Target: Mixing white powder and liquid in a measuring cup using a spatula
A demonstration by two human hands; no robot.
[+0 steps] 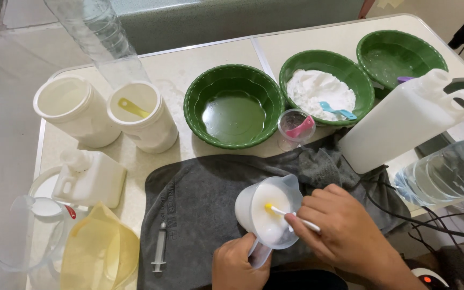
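Gripping the handle of a small clear measuring cup of white liquid, left hand closed, over the near middle of the grey towel. Right hand pinched shut on a thin white stick with a yellow tip, tip dipped in the cup. Lying on the towel's left part, a syringe. Just beyond the towel's far edge, a green bowl of clear liquid, a green bowl of white powder and a small clear cup with a pink scoop.

Three green bowls, white jars, a syringe lie about.
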